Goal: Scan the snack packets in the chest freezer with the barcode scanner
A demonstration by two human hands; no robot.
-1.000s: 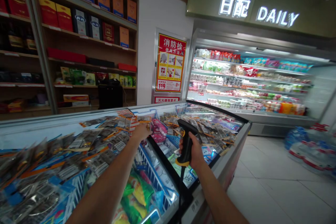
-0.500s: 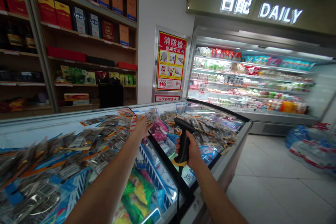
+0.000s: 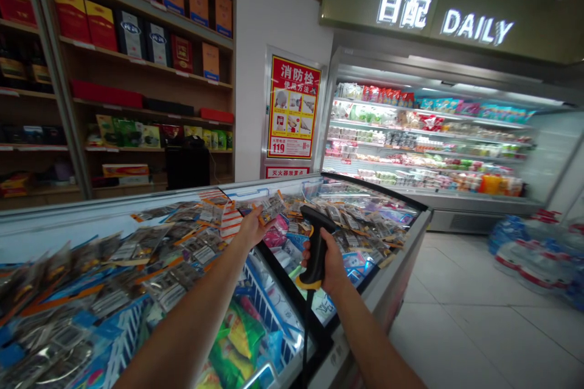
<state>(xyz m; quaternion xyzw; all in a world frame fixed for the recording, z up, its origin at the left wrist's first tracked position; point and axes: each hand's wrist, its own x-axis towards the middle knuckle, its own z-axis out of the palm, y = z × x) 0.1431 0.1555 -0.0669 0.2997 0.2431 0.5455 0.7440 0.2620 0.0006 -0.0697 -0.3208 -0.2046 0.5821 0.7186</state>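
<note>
My left hand is closed on the edge of a small clear packet with an orange edge, raised over the freezer's glass top. My right hand is wrapped round the grip of a black and yellow barcode scanner. The scanner's head points toward the packet, and its cable hangs down. Similar flat packets lie spread over the glass to the left, with more packets to the right. A red-and-white striped piece sits just behind my left wrist.
Under the glass of the chest freezer are bagged goods and a blue basket. Shelves of boxes stand behind at left. A lit refrigerated display is at back right, with bottled water on the floor nearby.
My left hand has shifted slightly right with the packet, closer to the scanner. The camera view has turned a little to the right. The right hand keeps its hold on the scanner.
</note>
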